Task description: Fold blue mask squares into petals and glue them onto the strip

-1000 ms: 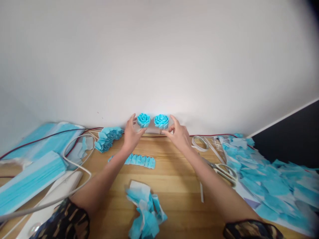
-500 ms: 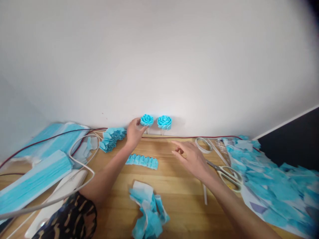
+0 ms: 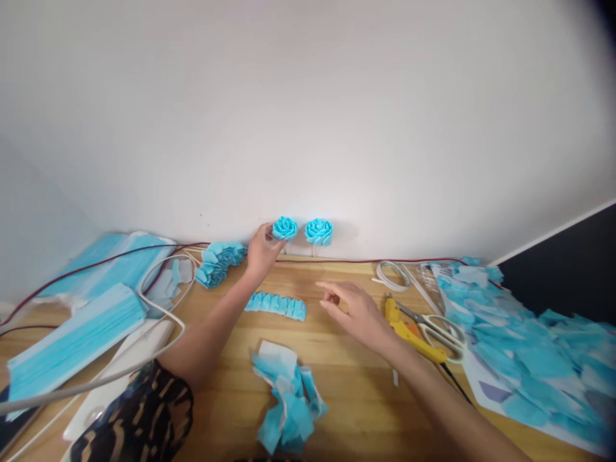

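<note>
At the back of the table, near the wall, my left hand (image 3: pixel 262 253) is closed on the left blue flower (image 3: pixel 285 228), its thumb at the lower edge of the bloom. A second blue flower (image 3: pixel 318 231) stands upright beside it on a pale stem. My right hand (image 3: pixel 353 307) hovers over the table holding nothing, thumb and index finger apart and the other fingers curled. Between the arms lies a row of folded blue petals (image 3: pixel 275 305). Nearer me sits a crumpled heap of blue and white fabric (image 3: pixel 289 398).
Right of my right forearm lie a yellow glue gun (image 3: pixel 409 333), scissors (image 3: pixel 443 332) and a white coil (image 3: pixel 392 274). Blue fabric pieces (image 3: pixel 539 359) cover the right side. On the left are face masks (image 3: pixel 77 340), a bunch of blue petals (image 3: pixel 216 263) and a looping white cable (image 3: pixel 163 308).
My right hand has shifted left and slightly down, uncovering the yellow glue gun. My left hand stays at the left flower. The view has tilted slightly.
</note>
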The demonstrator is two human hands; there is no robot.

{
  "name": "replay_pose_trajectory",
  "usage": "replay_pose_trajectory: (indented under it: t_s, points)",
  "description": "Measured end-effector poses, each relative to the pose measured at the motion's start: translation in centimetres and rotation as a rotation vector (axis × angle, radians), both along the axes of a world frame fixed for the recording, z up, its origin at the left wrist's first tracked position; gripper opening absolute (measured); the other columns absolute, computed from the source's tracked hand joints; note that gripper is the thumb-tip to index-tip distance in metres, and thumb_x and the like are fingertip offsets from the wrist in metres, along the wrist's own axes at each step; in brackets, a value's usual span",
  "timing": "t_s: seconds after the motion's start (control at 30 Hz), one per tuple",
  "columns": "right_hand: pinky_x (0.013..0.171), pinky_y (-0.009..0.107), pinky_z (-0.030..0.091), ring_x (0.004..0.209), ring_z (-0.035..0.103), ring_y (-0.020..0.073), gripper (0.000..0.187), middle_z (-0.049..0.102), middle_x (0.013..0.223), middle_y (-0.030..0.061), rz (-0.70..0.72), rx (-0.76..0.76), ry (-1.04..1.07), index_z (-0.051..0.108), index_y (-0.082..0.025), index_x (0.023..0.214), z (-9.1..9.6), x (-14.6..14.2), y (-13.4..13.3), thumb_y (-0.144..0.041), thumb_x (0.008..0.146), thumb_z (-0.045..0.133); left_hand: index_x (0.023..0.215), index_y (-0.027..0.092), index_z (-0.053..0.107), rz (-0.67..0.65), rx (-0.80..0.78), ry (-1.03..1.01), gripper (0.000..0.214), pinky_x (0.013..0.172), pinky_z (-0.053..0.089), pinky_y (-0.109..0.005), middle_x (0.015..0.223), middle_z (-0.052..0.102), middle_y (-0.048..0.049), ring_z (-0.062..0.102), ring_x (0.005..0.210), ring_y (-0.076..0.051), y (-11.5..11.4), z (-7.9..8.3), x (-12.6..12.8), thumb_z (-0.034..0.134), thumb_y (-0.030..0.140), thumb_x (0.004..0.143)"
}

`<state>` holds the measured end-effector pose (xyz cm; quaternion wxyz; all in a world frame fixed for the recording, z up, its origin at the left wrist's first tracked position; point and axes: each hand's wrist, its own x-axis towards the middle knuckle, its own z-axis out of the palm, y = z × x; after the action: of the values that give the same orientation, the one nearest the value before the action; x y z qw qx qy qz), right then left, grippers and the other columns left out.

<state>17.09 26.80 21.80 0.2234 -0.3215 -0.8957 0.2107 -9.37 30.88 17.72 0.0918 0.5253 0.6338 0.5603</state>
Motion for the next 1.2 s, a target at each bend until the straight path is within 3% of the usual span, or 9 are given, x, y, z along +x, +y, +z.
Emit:
replay_pose_trajectory:
  t_s: [0.13, 0.2, 0.3, 0.43, 0.53, 0.7, 0.87, 1.07, 1.2]
  points:
    - [0.082, 0.035, 0.051, 0.084, 0.068, 0.0191, 0.03, 0.073, 0.09, 0.0023, -0.028, -0.246, 0.115, 0.066, -0.023, 0.119, 0.1, -0.5, -1.4, -0.029, 0.092, 0.056, 0.135, 0.018, 0.048, -0.007, -0.029, -0.022, 0.064, 0.089, 0.05, -0.037, 0.119, 0.066, -0.0115, 0.063, 0.098, -0.022, -1.5, -0.1, 0.0, 0.072, 0.021, 0.075]
    - [0.079, 0.032, 0.051, 0.085, 0.067, 0.0189, 0.029, 0.073, 0.091, 0.0031, -0.054, -0.41, 0.213, 0.067, -0.022, 0.116, 0.0, -0.7, -2.0, -0.034, 0.091, 0.058, 0.129, 0.018, 0.051, 0.028, 0.001, -0.055, 0.051, 0.088, 0.05, -0.036, 0.118, 0.065, -0.0114, 0.063, 0.099, -0.022, -2.8, 0.7, 0.2, 0.065, 0.023, 0.08]
    - [0.08, 0.031, 0.05, 0.087, 0.066, 0.018, 0.021, 0.073, 0.093, 0.0047, -0.05, -0.73, 0.44, 0.07, -0.02, 0.095, -0.8, -1.3, -2.6, -0.039, 0.089, 0.061, 0.101, 0.019, 0.06, 0.046, 0.115, -0.112, 0.02, 0.084, 0.049, -0.032, 0.1, 0.066, -0.0058, 0.062, 0.091, -0.017, -5.7, 2.8, 1.2, 0.045, 0.017, 0.087]
    - [0.069, 0.026, 0.049, 0.068, 0.059, 0.0126, 0.025, 0.066, 0.074, 0.0012, -0.006, -1.172, 0.815, 0.054, -0.019, 0.063, -2.1, -2.6, -3.1, -0.032, 0.077, 0.071, 0.068, 0.02, 0.051, -0.231, 0.054, -0.175, 0.019, 0.066, 0.043, -0.027, 0.065, 0.051, 0.0008, 0.051, 0.065, -0.014, -10.5, 5.2, 3.8, 0.04, 0.011, 0.08]
    - [0.054, 0.023, 0.041, 0.053, 0.046, 0.0095, 0.033, 0.05, 0.059, -0.0046, -0.009, -1.281, 0.882, 0.045, -0.021, 0.062, -2.8, -3.7, -3.3, -0.035, 0.074, 0.072, 0.066, 0.02, 0.05, -0.406, -0.121, -0.186, 0.019, 0.059, 0.037, -0.026, 0.06, 0.046, 0.0024, 0.045, 0.059, -0.013, -13.2, 5.5, 5.6, 0.039, 0.014, 0.08]
    - [0.045, 0.021, 0.028, 0.045, 0.032, 0.0067, 0.047, 0.037, 0.054, -0.0082, -0.011, -1.296, 0.868, 0.039, -0.022, 0.063, -4.2, -4.5, -3.3, -0.048, 0.074, 0.075, 0.067, 0.02, 0.048, -0.509, -0.233, -0.127, 0.018, 0.061, 0.037, -0.025, 0.06, 0.045, 0.0035, 0.043, 0.058, -0.012, -14.9, 3.6, 6.4, 0.038, 0.015, 0.081]
    - [0.045, 0.021, 0.024, 0.043, 0.029, 0.0062, 0.043, 0.037, 0.047, -0.0102, -0.06, -1.191, 0.853, 0.047, -0.021, 0.065, -5.2, -2.9, -3.0, -0.05, 0.078, 0.077, 0.071, 0.019, 0.055, -0.334, -0.267, -0.138, 0.017, 0.055, 0.033, -0.024, 0.058, 0.045, 0.004, 0.04, 0.054, -0.011, -15.2, 1.9, 4.8, 0.041, 0.015, 0.079]
    - [0.052, 0.022, 0.034, 0.051, 0.045, 0.0083, 0.023, 0.055, 0.056, -0.0051, -0.068, -0.656, 0.433, 0.065, -0.018, 0.08, -4.3, -1.1, -2.9, -0.036, 0.093, 0.059, 0.089, 0.017, 0.066, -0.255, -0.26, -0.163, 0.016, 0.047, 0.023, -0.023, 0.055, 0.038, 0.0062, 0.029, 0.048, -0.009, -15.7, 0.5, 3.8, 0.05, 0.02, 0.087]
    - [0.06, 0.024, 0.043, 0.061, 0.06, 0.0121, 0.022, 0.069, 0.071, -0.0005, 0.005, -0.494, 0.23, 0.072, -0.018, 0.101, -4.2, -1.4, -3.5, -0.031, 0.093, 0.056, 0.095, 0.016, 0.068, -0.259, -0.218, -0.122, 0.018, 0.049, 0.024, -0.023, 0.053, 0.032, 0.0078, 0.028, 0.048, -0.009, -15.7, 0.5, 4.0, 0.051, 0.021, 0.091]
